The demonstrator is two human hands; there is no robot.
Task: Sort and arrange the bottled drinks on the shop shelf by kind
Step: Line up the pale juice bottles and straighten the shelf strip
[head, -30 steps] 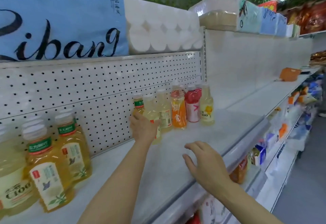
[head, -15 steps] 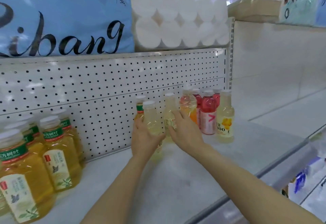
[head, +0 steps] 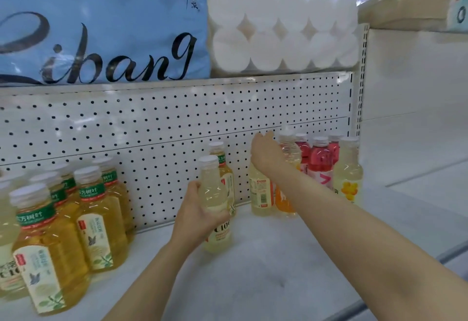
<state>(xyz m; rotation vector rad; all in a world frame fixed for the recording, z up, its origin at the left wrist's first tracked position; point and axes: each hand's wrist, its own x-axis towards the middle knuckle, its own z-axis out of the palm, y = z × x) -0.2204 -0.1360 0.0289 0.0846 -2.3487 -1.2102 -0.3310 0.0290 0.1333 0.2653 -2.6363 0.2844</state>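
Bottles are getting sorted on the shelf [head: 253, 270]. A second ago the left hand [head: 200, 213] only touched the pale bottle [head: 214, 204]; now its fingers wrap it and it is pulled away from the mixed group [head: 319, 169] (toward the tea bottles [head: 93, 217], I think). The right hand [head: 266, 153] has moved up and curls round a clear bottle [head: 290, 148], so two more are being picked out.

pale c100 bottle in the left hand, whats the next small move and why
Probably carry the pale C100 bottle, gripped by the left hand, leftward to the shelf's far-left edge, where another C100-labelled bottle stands beside the tea bottles. The right hand is already reaching round the orange-labelled bottle.
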